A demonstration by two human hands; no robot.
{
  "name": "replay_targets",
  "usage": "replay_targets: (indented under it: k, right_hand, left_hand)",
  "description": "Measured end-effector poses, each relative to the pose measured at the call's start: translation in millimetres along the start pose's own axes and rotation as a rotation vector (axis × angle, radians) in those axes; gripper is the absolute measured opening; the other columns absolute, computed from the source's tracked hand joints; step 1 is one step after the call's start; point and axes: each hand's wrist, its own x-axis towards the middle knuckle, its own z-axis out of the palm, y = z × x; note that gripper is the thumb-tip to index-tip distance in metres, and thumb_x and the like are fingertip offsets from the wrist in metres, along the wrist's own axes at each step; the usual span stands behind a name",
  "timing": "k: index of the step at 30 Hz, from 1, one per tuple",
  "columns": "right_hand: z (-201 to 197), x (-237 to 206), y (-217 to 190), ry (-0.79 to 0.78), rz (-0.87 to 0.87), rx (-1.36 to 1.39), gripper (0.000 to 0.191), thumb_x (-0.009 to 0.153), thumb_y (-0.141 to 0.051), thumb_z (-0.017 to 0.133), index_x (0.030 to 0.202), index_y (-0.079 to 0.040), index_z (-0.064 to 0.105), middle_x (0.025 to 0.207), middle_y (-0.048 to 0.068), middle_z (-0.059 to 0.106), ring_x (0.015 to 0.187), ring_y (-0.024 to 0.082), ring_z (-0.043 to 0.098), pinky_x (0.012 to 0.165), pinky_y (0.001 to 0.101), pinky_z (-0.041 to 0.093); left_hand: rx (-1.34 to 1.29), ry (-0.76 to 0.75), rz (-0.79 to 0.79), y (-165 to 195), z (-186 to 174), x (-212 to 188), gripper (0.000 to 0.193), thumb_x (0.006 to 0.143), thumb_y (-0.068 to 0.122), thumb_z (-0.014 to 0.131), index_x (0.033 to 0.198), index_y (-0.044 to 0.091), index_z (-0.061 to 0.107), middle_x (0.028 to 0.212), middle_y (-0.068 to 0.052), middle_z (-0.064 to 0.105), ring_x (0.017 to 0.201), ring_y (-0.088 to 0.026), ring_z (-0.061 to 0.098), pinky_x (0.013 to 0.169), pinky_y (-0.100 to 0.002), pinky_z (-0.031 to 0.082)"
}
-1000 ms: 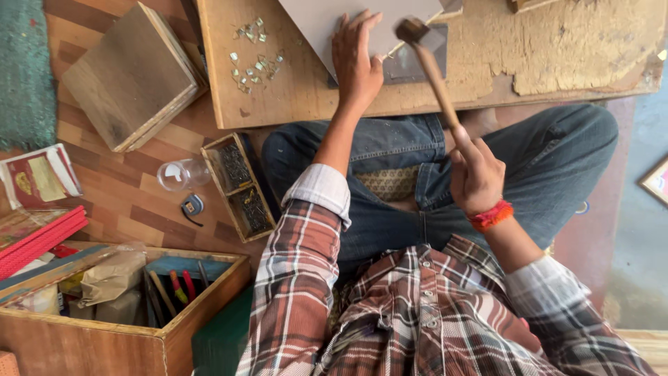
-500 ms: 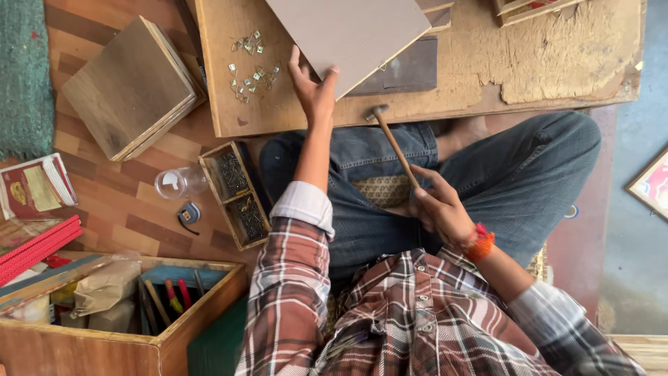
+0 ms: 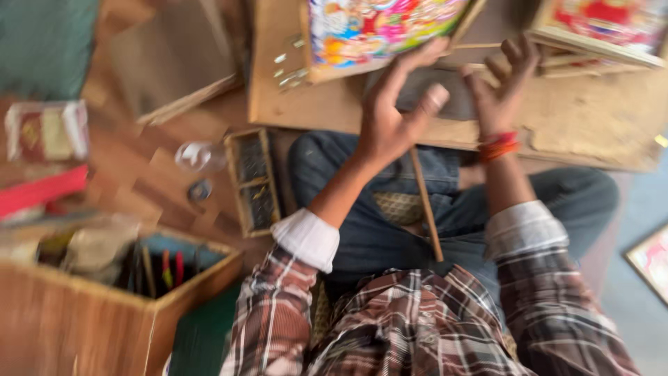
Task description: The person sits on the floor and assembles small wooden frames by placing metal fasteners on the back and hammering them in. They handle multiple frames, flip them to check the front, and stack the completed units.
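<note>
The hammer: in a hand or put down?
Put down: the hammer rests on the lap, handle visible; left hand and right hand are at the picture.

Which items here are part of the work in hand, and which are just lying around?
In hand:
left hand on colourful picture panel
right hand at wooden work board
hammer handle resting on the lap

Lying about:
small compartment tray
wooden toolbox
clear glass object
red books

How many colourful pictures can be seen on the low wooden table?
2. One colourful picture lies at the table's far edge, touched by the left hand. The second picture lies at the far right corner, beyond the right hand. The view is blurred; others may be hidden.
</note>
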Motion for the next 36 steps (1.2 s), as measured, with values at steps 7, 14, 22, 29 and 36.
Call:
replay_targets:
  k: [7,14,22,29,36]
  right_hand:
    - [52,66,2,-0.212,-0.079,-0.455,0.071,0.09,-0.025,0.092,0.148,-0.007,0.054,0.136,0.018,0.066,0.117,0.03,0.07,0.098,0.0417,0.059]
    - [145,118,17,-0.258,-0.13,-0.534,0.075,0.096,-0.027,0.081,0.155,0.001,0.043,0.142,0.025,0.059,0.129,0.042,0.057,0.11,0.0495,0.049]
    - [200,165,13,-0.272,-0.214,-0.608,0.095,0.084,-0.023,0.082,0.159,0.004,0.031,0.154,0.029,0.048,0.137,0.049,0.048,0.115,0.0499,0.043]
    - [247,195,-17,-0.396,-0.116,-0.878,0.098,0.087,-0.037,0.09,0.162,-0.006,0.035,0.159,0.021,0.043,0.138,0.049,0.043,0.11,0.0573,0.037]
    - [268,250,-1,-0.54,0.074,-0.843,0.058,0.084,-0.036,0.085,0.133,-0.011,0.067,0.116,0.02,0.071,0.109,0.044,0.067,0.095,0.0562,0.051]
  left_hand:
    - [0.579,0.549,-0.086,-93,-166,-45,0.034,0.097,0.006,0.067,0.131,0.003,0.061,0.123,-0.014,0.067,0.118,-0.026,0.064,0.106,-0.037,0.05]
    - [0.52,0.393,-0.528,-149,-223,-78,0.039,0.087,0.018,0.078,0.123,0.01,0.064,0.117,-0.008,0.069,0.105,-0.024,0.068,0.09,-0.036,0.056]
    - [1.122,0.571,-0.449,-162,-287,-57,0.041,0.082,0.016,0.081,0.119,0.012,0.066,0.126,-0.013,0.063,0.12,-0.037,0.057,0.103,-0.047,0.047]
    - [1.326,0.212,-0.243,-178,-299,-13,0.062,0.072,0.016,0.082,0.131,0.023,0.065,0.15,-0.019,0.042,0.138,-0.046,0.042,0.109,-0.058,0.036]
    - [1.447,-0.011,-0.272,-193,-317,6,0.035,0.089,0.008,0.071,0.123,0.02,0.071,0.154,-0.015,0.045,0.132,-0.037,0.05,0.103,-0.051,0.045]
